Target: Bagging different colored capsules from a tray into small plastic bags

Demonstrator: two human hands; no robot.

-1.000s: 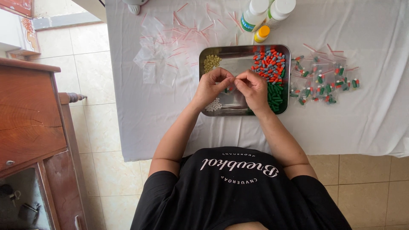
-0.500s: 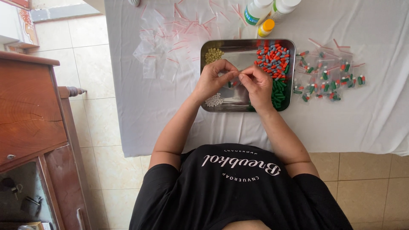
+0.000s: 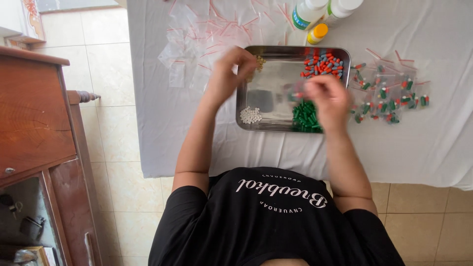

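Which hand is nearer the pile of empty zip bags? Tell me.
Left. The left hand hovers at the tray's left edge beside the empty zip bags; the right hand is over the tray's right side.

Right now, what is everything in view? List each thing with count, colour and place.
Tray: one, steel, table centre.
Green capsules: a heap, tray's near right corner.
Red and blue capsules: a heap, tray's far right corner.
White pills: small heap, tray's near left.
Yellow pills: small heap, tray's far left.
Empty bags: many, clear with red strips, left of tray.
Filled bags: many, clear, right of tray.
Bottles: two white, one small yellow-capped, beyond tray.
Cloth: white, covers table.
Cabinet: brown wood, far left.
Hands: left hand at tray's left edge; right hand over tray's right, blurred.
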